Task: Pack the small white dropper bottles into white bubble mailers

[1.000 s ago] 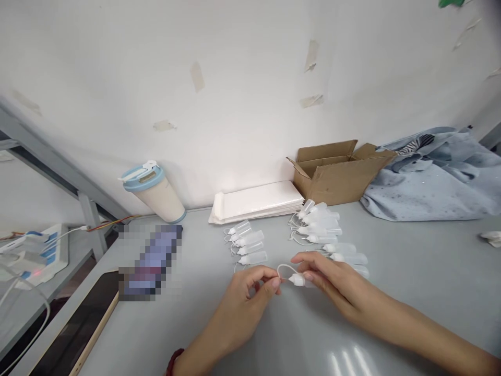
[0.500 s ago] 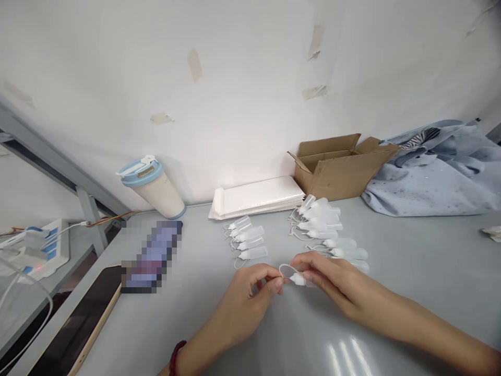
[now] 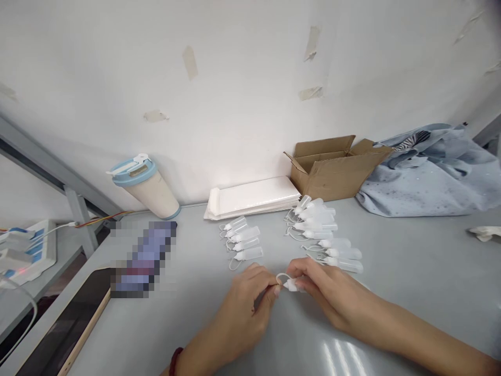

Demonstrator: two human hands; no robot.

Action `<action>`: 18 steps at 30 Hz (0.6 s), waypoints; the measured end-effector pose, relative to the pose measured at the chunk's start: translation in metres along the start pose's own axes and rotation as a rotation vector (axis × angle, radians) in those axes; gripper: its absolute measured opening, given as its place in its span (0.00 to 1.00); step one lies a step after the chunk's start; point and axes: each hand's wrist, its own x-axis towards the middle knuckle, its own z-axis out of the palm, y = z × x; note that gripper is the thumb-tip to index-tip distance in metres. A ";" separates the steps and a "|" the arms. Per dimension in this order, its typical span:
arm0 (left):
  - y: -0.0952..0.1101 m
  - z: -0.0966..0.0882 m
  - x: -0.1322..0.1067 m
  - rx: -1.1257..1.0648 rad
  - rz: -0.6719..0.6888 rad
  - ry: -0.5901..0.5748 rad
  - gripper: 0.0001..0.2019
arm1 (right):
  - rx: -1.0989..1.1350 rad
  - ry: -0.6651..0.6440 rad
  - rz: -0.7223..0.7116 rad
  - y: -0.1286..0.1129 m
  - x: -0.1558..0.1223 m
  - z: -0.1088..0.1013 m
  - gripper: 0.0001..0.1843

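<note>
- Left hand (image 3: pixel 242 310): curled, thumb and fingertips pinched together at the thin white loop (image 3: pixel 282 277) of a small plastic dropper bottle (image 3: pixel 291 284); a thin dark item shows in the grip, too small to tell.
- Right hand (image 3: pixel 324 292): fingers closed around that bottle's white tip end, just beside the left fingertips.
- Bottle: held above the table (image 3: pixel 410 250), between both hands.
- Left bottle group (image 3: pixel 242 240): five or so, lying side by side, just above the left hand.
- Right bottle group (image 3: pixel 319 224): larger, lying in a loose column, its lower end near the right hand.
- Behind: white padded envelopes (image 3: pixel 250 198), cardboard box (image 3: pixel 332 169), blue cloth (image 3: pixel 430 177).
- Left of the bottles: lidded tumbler (image 3: pixel 146 188), leaning against the wall.
</note>
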 end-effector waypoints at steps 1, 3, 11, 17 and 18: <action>-0.001 0.000 0.000 0.003 0.014 0.000 0.11 | -0.023 0.019 -0.022 0.000 0.000 0.002 0.09; -0.002 0.001 0.000 0.005 0.035 -0.003 0.10 | -0.051 0.042 -0.055 0.001 -0.002 0.004 0.10; -0.011 0.005 -0.002 0.182 0.186 0.027 0.12 | -0.110 0.043 -0.082 0.007 -0.005 0.011 0.14; -0.015 -0.002 0.002 0.297 0.192 0.033 0.07 | -0.165 0.102 -0.095 0.004 -0.001 0.009 0.12; -0.015 -0.003 0.002 0.277 0.181 0.043 0.06 | -0.162 0.110 -0.084 0.003 0.000 0.007 0.11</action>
